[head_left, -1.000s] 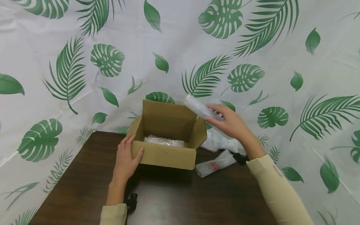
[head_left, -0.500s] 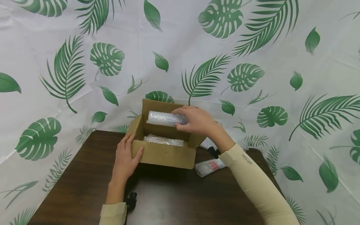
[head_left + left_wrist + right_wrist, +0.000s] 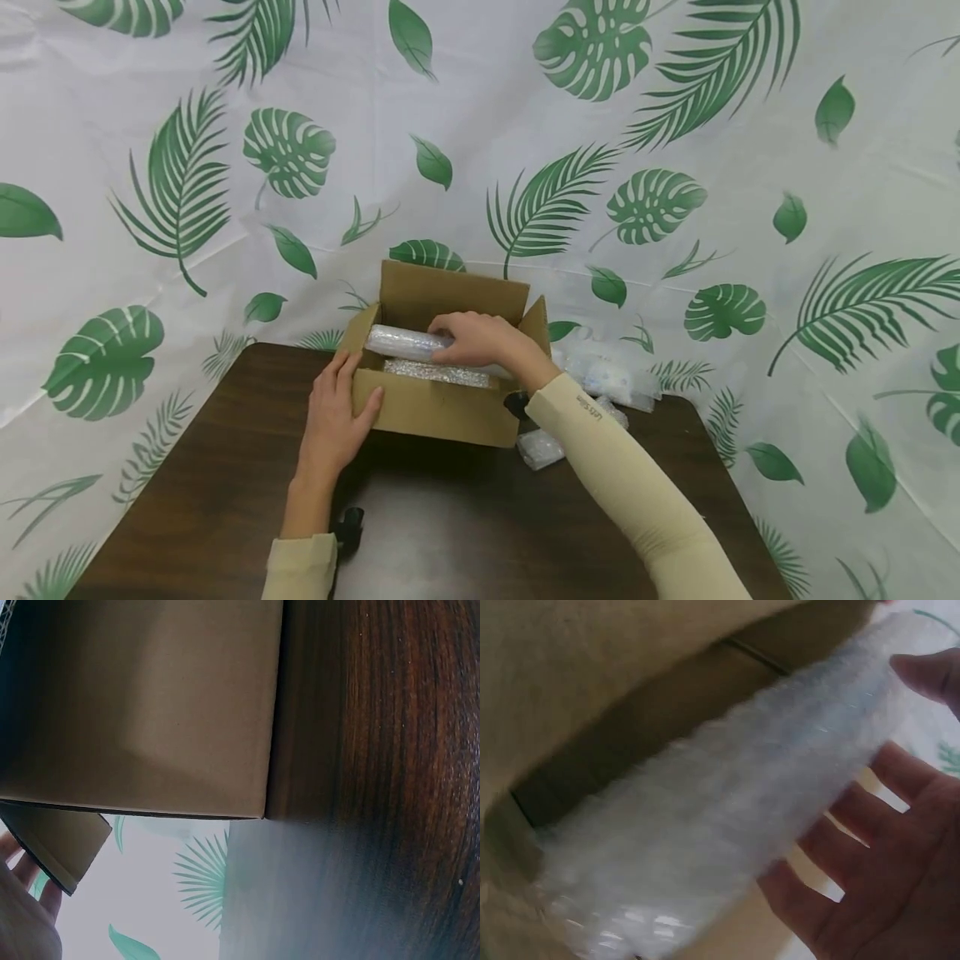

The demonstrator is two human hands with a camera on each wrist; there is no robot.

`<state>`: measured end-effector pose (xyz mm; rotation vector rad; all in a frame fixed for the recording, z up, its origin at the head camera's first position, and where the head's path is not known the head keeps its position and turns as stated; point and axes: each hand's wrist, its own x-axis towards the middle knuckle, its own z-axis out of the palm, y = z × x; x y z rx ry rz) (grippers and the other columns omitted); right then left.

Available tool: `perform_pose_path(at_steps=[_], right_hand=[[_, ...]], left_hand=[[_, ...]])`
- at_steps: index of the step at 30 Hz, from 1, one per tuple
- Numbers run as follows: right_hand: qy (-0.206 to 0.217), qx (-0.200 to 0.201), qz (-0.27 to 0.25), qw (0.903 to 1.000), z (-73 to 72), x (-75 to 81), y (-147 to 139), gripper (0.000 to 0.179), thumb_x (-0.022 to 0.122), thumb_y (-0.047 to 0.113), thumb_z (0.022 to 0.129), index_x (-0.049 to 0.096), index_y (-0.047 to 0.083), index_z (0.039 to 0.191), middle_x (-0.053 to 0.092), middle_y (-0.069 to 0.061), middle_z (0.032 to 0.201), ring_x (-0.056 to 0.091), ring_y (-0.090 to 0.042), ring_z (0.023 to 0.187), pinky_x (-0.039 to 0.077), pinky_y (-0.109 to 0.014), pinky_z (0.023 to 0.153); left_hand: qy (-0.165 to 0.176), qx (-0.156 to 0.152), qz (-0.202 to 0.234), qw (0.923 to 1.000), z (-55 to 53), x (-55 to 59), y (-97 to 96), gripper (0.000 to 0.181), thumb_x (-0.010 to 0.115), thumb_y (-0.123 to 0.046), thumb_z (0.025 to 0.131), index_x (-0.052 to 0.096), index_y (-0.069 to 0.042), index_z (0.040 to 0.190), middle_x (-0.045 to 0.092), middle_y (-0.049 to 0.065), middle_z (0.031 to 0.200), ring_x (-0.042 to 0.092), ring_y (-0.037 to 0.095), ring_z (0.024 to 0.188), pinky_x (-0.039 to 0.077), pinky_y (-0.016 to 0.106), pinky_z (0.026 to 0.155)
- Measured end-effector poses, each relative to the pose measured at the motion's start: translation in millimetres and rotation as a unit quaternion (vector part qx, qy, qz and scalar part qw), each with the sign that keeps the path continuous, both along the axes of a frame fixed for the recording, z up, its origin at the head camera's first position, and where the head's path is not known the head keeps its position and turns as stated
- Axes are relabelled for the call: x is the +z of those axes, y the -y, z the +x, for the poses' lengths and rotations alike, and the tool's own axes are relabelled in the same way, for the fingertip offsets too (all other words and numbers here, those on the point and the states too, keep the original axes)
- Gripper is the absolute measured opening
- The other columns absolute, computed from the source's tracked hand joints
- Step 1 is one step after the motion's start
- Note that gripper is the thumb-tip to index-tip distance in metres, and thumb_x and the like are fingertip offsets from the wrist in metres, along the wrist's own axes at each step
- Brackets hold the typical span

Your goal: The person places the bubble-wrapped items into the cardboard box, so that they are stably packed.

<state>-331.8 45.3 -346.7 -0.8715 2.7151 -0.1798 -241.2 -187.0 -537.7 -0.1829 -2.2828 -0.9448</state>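
A cardboard box [image 3: 435, 417] stands with its flaps up on the dark table. My left hand [image 3: 332, 412] holds its left side, thumb on the front wall and fingers round the side flap [image 3: 64, 840]. Inside the box opening, my right hand [image 3: 483, 340] grips a long bubble-wrapped package [image 3: 397, 342], lying roughly level across the back. The right wrist view shows the thumb and fingers on either side of this package [image 3: 705, 795]; what the wrap contains cannot be made out. A second bubble-wrapped package [image 3: 438, 374] lies in the box, nearer the front wall.
Right of the box, a bubble-wrapped package [image 3: 542, 450] lies on the table [image 3: 450, 533], partly behind my right sleeve. Several more clear-wrapped things [image 3: 611, 379] are heaped at the back right. A leaf-patterned sheet [image 3: 465, 125] hangs behind the table.
My right hand has carried the bubble-wrapped package leftward from beyond the box's right side, then down into the opening. The left hand has stayed on the box.
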Motion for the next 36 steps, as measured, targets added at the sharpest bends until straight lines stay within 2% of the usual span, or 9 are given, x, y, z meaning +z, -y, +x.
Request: perform_pose_path(at_steps=[4,8,12,17,21,29,36], right_hand=[[0.058,0.003,0.013,0.9982,-11.2,-14.0,7.7,0.056,0.064,0.043,0.105,0.057,0.019,0.155,0.06,-0.006,0.156,0.059,-0.027,0.142,0.048,-0.051,0.115],[0.107,0.021,0.022,0.9938,-17.4,-26.1,14.4,0.056,0.062,0.04,0.105,0.056,0.013,0.155,0.058,-0.01,0.157,0.056,-0.027,0.144,0.046,-0.047,0.119],[0.138,0.017,0.036,0.9896,-22.0,-33.7,18.4,0.054,0.06,0.039,0.107,0.057,0.013,0.154,0.057,-0.011,0.157,0.055,-0.028,0.144,0.045,-0.047,0.119],[0.173,0.004,0.053,0.9835,-28.5,-36.2,22.6,0.05,0.057,0.034,0.11,0.057,0.013,0.155,0.051,-0.012,0.163,0.051,-0.029,0.149,0.046,-0.048,0.119],[0.189,0.006,0.07,0.9794,-30.2,-36.3,25.0,0.049,0.056,0.03,0.11,0.056,0.014,0.156,0.045,-0.012,0.168,0.05,-0.03,0.15,0.046,-0.048,0.119],[0.188,0.024,0.095,0.9774,-25.3,-41.8,29.1,0.046,0.061,0.028,0.109,0.06,0.016,0.154,0.049,-0.013,0.166,0.05,-0.031,0.152,0.045,-0.047,0.121],[0.171,0.036,0.086,0.981,-22.5,-48.6,29.4,0.041,0.058,0.022,0.11,0.064,0.016,0.15,0.053,-0.016,0.163,0.052,-0.031,0.149,0.045,-0.046,0.121]], left_hand=[[0.002,-0.001,0.001,1.0,-1.1,0.9,0.3,0.072,0.072,-0.032,0.099,0.044,-0.007,0.16,0.043,0.027,0.162,0.044,0.054,0.142,0.035,0.071,0.114],[0.005,-0.001,0.006,1.0,-1.0,0.5,-0.6,0.072,0.073,-0.032,0.099,0.044,-0.009,0.161,0.043,0.027,0.162,0.043,0.053,0.143,0.035,0.071,0.114],[0.013,0.0,0.007,0.9999,-0.3,0.5,-2.5,0.072,0.072,-0.034,0.1,0.044,-0.01,0.161,0.042,0.025,0.164,0.043,0.052,0.143,0.035,0.071,0.114],[0.017,0.005,0.004,0.9998,-0.7,1.1,-3.1,0.072,0.071,-0.035,0.1,0.043,-0.011,0.161,0.04,0.023,0.165,0.043,0.049,0.143,0.035,0.069,0.115],[0.011,0.004,0.005,0.9999,-1.4,1.8,-3.4,0.072,0.072,-0.035,0.1,0.043,-0.011,0.161,0.041,0.024,0.165,0.043,0.05,0.143,0.035,0.069,0.114],[0.012,0.005,0.007,0.9999,-0.5,0.2,-4.3,0.072,0.072,-0.035,0.1,0.043,-0.012,0.162,0.041,0.023,0.165,0.043,0.05,0.143,0.035,0.069,0.115],[0.018,0.005,0.013,0.9997,1.7,-1.4,-3.7,0.071,0.072,-0.035,0.1,0.043,-0.011,0.161,0.04,0.022,0.166,0.041,0.049,0.145,0.033,0.068,0.116]])
